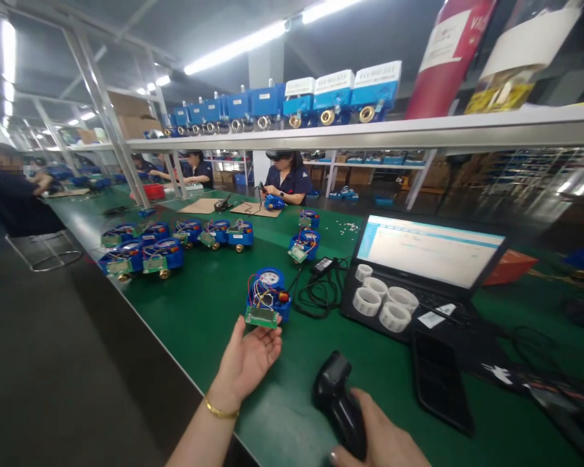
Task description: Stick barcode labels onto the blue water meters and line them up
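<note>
A blue meter (283, 311) with a round dial and loose coloured wires stands in front of me on the green bench. At its front is a small green circuit board (263, 316) with a grey display. My left hand (250, 357), palm up, has its thumb at the board's left edge and its fingertips at the right, gripping it from below. In my right hand (377, 431) is a black barcode scanner (338, 402), its head towards the meter. A gap of bare bench separates scanner and board. Part of my right hand is cut off by the lower edge.
An open laptop (418, 253) stands right, several white label rolls (367, 301) on it. A phone (440, 379) lies before it, a cable and adapter (322, 266) beside it. More blue meters (163, 256) stand left. A loaded shelf (321, 133) spans above. Co-workers (289, 181) sit beyond.
</note>
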A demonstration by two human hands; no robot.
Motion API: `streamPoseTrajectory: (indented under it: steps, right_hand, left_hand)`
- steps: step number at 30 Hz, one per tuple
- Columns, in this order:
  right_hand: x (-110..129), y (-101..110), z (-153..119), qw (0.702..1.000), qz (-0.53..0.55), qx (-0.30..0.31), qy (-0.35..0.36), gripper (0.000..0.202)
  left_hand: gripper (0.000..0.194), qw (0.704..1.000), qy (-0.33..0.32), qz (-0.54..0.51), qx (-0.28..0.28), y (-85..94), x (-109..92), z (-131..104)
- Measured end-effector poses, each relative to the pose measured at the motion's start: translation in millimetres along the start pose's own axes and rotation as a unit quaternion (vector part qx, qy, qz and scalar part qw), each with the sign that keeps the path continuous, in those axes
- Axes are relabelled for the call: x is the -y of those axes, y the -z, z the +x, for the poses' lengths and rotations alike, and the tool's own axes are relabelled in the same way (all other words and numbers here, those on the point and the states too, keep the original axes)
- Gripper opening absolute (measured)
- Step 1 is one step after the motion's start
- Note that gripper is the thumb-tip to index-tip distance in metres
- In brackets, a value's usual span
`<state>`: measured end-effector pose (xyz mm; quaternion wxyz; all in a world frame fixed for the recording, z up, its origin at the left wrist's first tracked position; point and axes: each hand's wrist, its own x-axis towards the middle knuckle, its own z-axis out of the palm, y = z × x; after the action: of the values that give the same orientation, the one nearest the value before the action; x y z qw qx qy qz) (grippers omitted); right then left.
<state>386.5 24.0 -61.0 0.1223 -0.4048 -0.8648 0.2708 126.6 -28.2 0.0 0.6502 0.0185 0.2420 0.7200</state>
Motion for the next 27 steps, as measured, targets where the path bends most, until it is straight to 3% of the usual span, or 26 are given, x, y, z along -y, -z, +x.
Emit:
streamPoseTrajectory:
  steps: [3,5,8,10,14,22,27]
  right_hand:
    - [28,-3,12,0.999,0.034,0.039,-0.003,0.057]
    - [46,1,18,0.991,0.117,0.057,0.028,0.048]
    - [73,3,26,0.953,0.278,0.074,0.089,0.034]
    - [85,-2,33,0.939,0.324,0.049,0.106,0.027]
    - [93,-17,43,0.941,0.317,-0.007,0.114,0.021]
    - [92,-22,45,0.933,0.325,-0.017,0.153,0.024]
    - [76,-5,41,0.979,0.169,-0.004,0.116,0.030]
  left_hand:
    - [0.063,1.000,0.031,-0.002,0.002,-10.7,-14,-4]
    - [0.065,0.998,0.055,-0.002,0.002,-19.7,-26,-4]
    - [0.066,0.996,0.087,0.006,-0.004,-34.2,-44,1]
    - [0.067,0.994,0.104,0.018,-0.009,-43.0,-54,7]
    - [0.067,0.992,0.117,0.042,-0.020,-55.0,-67,15]
    - [0.069,0.991,0.114,0.066,-0.028,-57.0,-72,16]
    - [0.066,0.990,0.091,0.105,-0.039,-47.3,-63,6]
